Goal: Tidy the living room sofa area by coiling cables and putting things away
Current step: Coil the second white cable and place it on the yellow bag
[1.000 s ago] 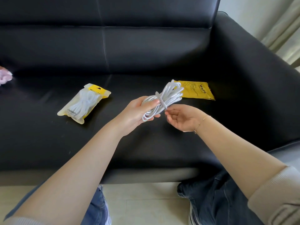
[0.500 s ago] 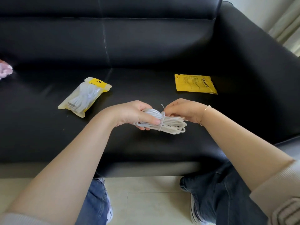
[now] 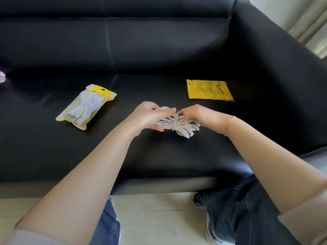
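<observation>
A coiled white cable (image 3: 182,127), bound round its middle by a tie, is held low over the black sofa seat (image 3: 159,156). My left hand (image 3: 150,115) grips the coil's left end, thumb under and fingers over it. My right hand (image 3: 200,114) holds the right half, its fingertips at the tie. A flat yellow pouch (image 3: 208,90) lies on the seat behind my right hand. A clear and yellow bag with another white cable (image 3: 86,106) lies to the left.
The sofa's backrest (image 3: 141,41) rises behind and its right armrest (image 3: 283,68) slopes down beside my right arm. A pink thing (image 3: 2,76) shows at the far left edge. My knees and pale floor tiles (image 3: 159,218) are below the seat's front edge.
The coil was held raised and tilted near the yellow pouch; both hands have brought it down level, close to the seat. My right hand, open before, now holds the coil at the tie.
</observation>
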The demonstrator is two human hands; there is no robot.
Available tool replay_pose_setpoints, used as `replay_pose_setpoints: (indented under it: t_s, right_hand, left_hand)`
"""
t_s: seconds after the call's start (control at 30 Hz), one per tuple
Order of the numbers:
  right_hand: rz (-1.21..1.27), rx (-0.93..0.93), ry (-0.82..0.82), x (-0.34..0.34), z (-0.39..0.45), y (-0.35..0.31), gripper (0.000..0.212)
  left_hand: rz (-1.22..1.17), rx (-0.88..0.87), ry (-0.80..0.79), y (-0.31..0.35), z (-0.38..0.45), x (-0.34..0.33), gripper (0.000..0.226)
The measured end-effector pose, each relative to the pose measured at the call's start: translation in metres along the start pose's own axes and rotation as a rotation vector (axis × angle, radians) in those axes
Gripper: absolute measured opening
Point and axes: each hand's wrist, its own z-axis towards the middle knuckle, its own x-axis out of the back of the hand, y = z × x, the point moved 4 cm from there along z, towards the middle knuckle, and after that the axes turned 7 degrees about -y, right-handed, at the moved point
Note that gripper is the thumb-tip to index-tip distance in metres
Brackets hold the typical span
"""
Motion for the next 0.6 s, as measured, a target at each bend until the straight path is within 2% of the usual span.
replay_pose_setpoints:
  t_s: [0.1, 0.23, 0.33, 0.4, 0.53, 0.6]
  right_hand:
    - [-0.111, 0.067, -0.052, 0.004, -0.013, 0.007, 0.041]
    - [-0.241, 0.092, 0.121, 0.009, -0.012, 0.012, 0.039]
    - [-0.222, 0.073, 0.183, 0.019, -0.014, 0.021, 0.031]
    - [-0.187, 0.054, 0.246, 0.033, -0.018, 0.027, 0.028]
    - [-0.007, -0.031, 0.484, 0.074, -0.026, 0.058, 0.030]
    - [0.176, -0.058, 0.560, 0.086, -0.030, 0.071, 0.029]
  left_hand:
    - [-0.104, 0.026, 0.022, 0.004, 0.007, -0.010, 0.053]
    - [-0.193, 0.088, 0.101, 0.005, 0.018, -0.020, 0.054]
    - [-0.296, 0.102, 0.075, 0.013, 0.027, -0.031, 0.063]
    - [-0.364, 0.080, 0.095, 0.016, 0.033, -0.038, 0.056]
    - [0.098, -0.175, 0.312, 0.030, 0.052, -0.051, 0.032]
    - [0.314, -0.304, 0.331, 0.046, 0.064, -0.064, 0.023]
